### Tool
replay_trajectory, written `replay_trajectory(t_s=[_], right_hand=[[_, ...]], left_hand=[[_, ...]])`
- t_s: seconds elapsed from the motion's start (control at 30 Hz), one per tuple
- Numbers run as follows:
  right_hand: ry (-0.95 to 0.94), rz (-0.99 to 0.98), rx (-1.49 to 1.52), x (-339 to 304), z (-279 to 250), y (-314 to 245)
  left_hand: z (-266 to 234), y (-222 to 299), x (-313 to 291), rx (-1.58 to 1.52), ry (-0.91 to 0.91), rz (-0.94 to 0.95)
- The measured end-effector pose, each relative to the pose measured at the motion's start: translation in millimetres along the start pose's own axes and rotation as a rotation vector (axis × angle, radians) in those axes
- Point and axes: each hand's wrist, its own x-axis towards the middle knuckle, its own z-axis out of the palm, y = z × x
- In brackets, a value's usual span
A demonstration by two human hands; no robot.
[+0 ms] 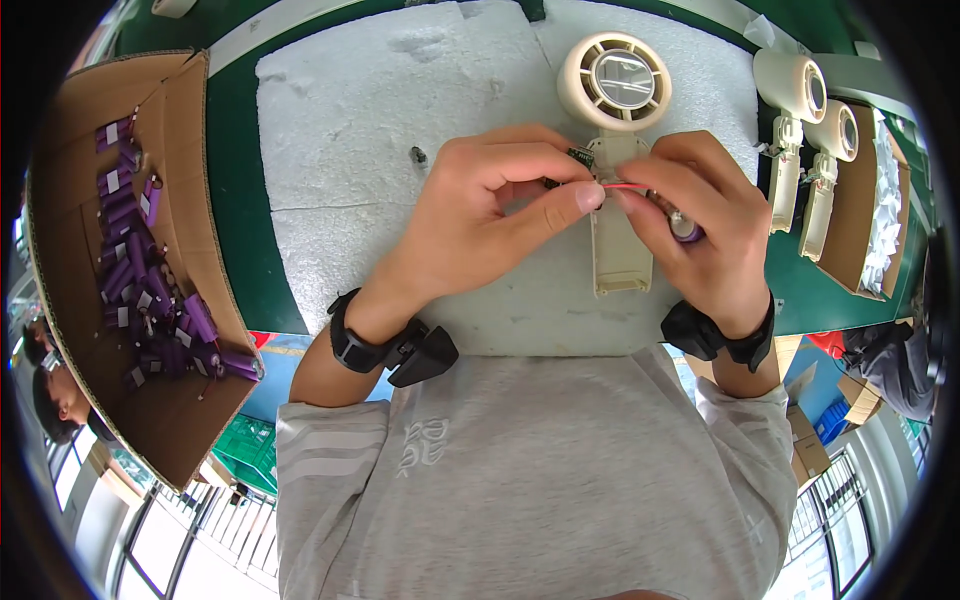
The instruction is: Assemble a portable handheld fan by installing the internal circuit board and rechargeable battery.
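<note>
A cream handheld fan (pixel 614 80) lies on the white foam sheet, its round head away from me and its handle shell (pixel 622 265) opened toward me. Over the handle, my left hand (pixel 510 195) pinches at a small green circuit board (pixel 580 156), most of which its fingers hide. A red wire (pixel 628 186) runs between the fingertips of both hands. My right hand (pixel 705 205) is closed round a purple cylindrical battery (pixel 686 228), whose end shows under the fingers. Both thumbs nearly meet above the handle.
On the left stands a cardboard box (pixel 190 270) holding several purple batteries (pixel 140 265). Two more cream fans (pixel 790 90) lie at the right, beside a carton (pixel 850 255) with white pieces inside. White foam (pixel 350 130) covers much of the green table (pixel 240 190).
</note>
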Motion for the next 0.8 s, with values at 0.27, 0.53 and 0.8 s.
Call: replay_trajectory(t_s=[0.27, 0.53, 0.8], right_hand=[[-0.026, 0.080, 0.142, 1, 0, 0], [-0.074, 0.122, 0.140, 2, 1, 1], [-0.065, 0.106, 0.135, -1, 6, -1]], left_hand=[[8, 8, 1, -0.280, 0.099, -0.123], [3, 5, -1, -0.024, 0.082, 0.001], [6, 0, 4, 0.265, 0.173, 0.236]])
